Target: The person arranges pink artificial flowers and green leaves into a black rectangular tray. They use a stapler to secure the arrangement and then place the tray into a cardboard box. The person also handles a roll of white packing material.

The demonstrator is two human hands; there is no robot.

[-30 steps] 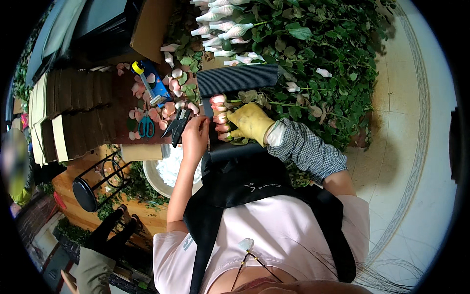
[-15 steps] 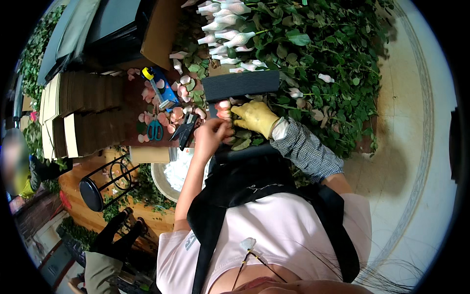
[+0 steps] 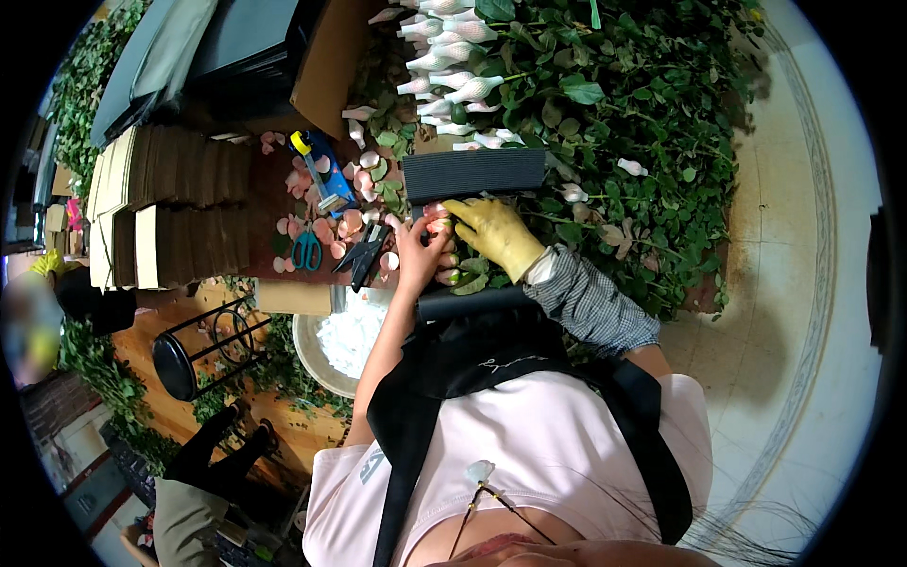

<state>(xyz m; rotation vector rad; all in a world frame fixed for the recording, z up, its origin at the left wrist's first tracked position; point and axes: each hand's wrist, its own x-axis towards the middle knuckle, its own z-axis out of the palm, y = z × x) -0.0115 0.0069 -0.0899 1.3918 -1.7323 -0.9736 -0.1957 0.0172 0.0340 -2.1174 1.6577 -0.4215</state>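
Observation:
A pink rose [image 3: 437,225] lies between my two hands, inside a holder with black ribbed sides [image 3: 474,176]. My bare left hand [image 3: 420,253] has its thumb and fingers closed on the bloom from the left. From the right, my right hand [image 3: 501,236], in a yellow rubber glove, pinches the same bloom at its far edge. More pink rose heads [image 3: 448,268] lie just below, partly covered by my left hand. Green leaves [image 3: 470,274] stick out beneath the glove. A black stapler [image 3: 362,257] lies left of my left hand.
Blue scissors [image 3: 306,250], a blue tape dispenser [image 3: 326,178] and loose petals [image 3: 350,223] lie on the left. Beyond are cardboard stacks [image 3: 179,180]. Net-covered rosebuds [image 3: 452,57] and leafy stems [image 3: 652,123] fill the far side. A basin [image 3: 310,354] holds white nets; another person [image 3: 194,501] is lower left.
My left hand has moved up and slightly right, its fingers now on the upper bloom. The gloved hand has shifted a little down and stays at the rose.

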